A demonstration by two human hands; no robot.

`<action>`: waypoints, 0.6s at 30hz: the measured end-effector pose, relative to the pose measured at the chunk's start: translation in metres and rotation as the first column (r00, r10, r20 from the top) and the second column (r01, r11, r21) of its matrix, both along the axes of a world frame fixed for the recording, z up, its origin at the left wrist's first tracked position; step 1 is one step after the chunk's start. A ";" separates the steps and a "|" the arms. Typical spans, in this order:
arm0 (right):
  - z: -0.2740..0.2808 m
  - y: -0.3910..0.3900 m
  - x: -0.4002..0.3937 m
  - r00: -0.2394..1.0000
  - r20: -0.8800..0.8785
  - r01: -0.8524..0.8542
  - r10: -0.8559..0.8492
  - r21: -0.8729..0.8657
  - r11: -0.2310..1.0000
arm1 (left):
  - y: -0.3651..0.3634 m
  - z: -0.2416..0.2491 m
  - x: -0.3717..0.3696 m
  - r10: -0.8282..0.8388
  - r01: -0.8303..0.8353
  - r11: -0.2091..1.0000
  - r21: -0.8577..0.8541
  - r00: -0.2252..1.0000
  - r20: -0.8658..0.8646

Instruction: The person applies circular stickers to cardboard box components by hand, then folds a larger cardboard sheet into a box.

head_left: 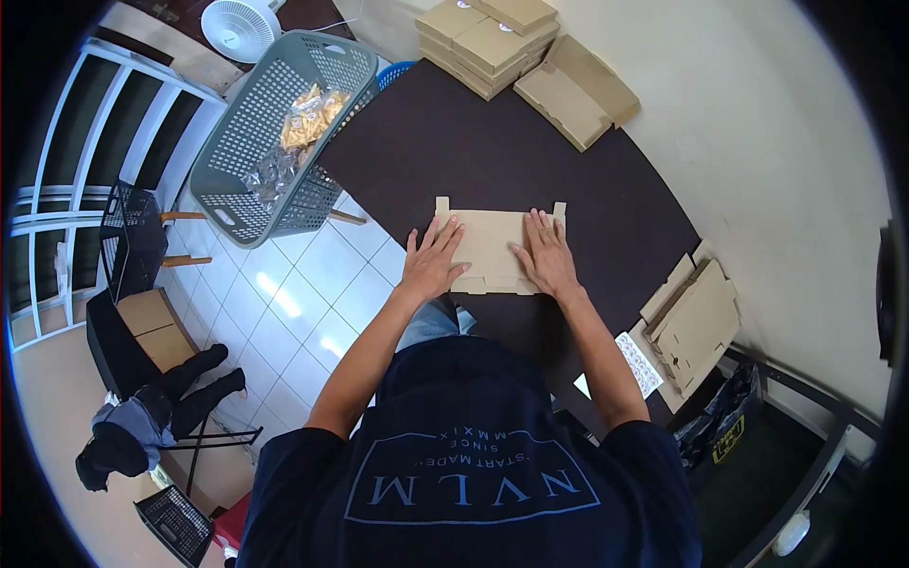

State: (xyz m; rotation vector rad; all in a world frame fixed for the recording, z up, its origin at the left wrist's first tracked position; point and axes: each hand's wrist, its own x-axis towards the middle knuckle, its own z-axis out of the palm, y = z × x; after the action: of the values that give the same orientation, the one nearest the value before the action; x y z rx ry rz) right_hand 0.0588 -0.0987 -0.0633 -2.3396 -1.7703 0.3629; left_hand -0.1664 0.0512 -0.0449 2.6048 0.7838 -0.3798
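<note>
A partly folded brown cardboard box (490, 248) lies on the dark table in front of me, with small tabs sticking out at its far corners. My left hand (433, 258) rests on its left side, fingers stretched out and spread. On its right side lies my right hand (550, 254), flat, with the fingers pointing away from me and the thumb toward the middle. Neither hand is wrapped around anything. Beyond the box, an open cardboard box (573, 95) stands at the table's far right edge.
Stacked closed boxes (488, 47) stand at the back. Flat cardboard blanks (696, 317) and a sticker sheet (636, 364) lie on the right. A grey basket (256, 142) with bagged food (312, 115) is at the left. Another person (151, 417) is at lower left.
</note>
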 end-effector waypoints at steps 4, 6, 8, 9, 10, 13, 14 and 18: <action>0.005 0.000 0.006 0.996 -0.063 0.061 -0.061 0.005 0.998 | 0.006 -0.004 -0.003 -0.002 0.006 0.998 -0.067 0.998 0.058; 0.010 0.002 0.010 0.995 -0.073 0.062 -0.061 0.010 0.998 | 0.008 -0.007 -0.003 -0.010 0.016 0.998 -0.068 0.995 0.099; 0.014 0.000 0.015 0.954 -0.268 0.175 -0.134 0.134 0.975 | 0.005 -0.011 -0.005 0.157 -0.120 0.985 -0.122 0.919 0.363; 0.015 -0.001 0.018 0.954 -0.266 0.175 -0.135 0.135 0.975 | 0.005 -0.008 -0.002 0.156 -0.120 0.985 -0.122 0.918 0.364; 0.017 -0.003 0.021 0.926 -0.315 0.269 -0.206 0.170 0.948 | 0.005 -0.005 0.003 0.322 -0.242 0.941 -0.236 0.857 0.403; 0.018 -0.005 0.022 0.896 -0.342 0.361 -0.282 0.195 0.912 | 0.010 -0.005 0.011 0.479 -0.337 0.866 -0.369 0.769 0.423; 0.018 -0.005 0.022 0.903 -0.318 0.361 -0.290 0.195 0.912 | 0.013 -0.006 0.013 0.476 -0.324 0.866 -0.381 0.767 0.430; 0.033 0.002 0.028 0.878 -0.315 0.396 -0.360 0.059 0.916 | 0.022 0.006 0.021 0.325 -0.226 0.932 -0.284 0.867 0.378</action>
State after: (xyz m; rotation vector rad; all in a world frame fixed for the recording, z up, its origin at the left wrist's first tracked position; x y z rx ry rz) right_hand 0.0870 -0.0970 -0.0302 -2.3257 -1.1330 0.4965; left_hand -0.1455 0.0735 -0.0387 2.1959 0.8807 0.1670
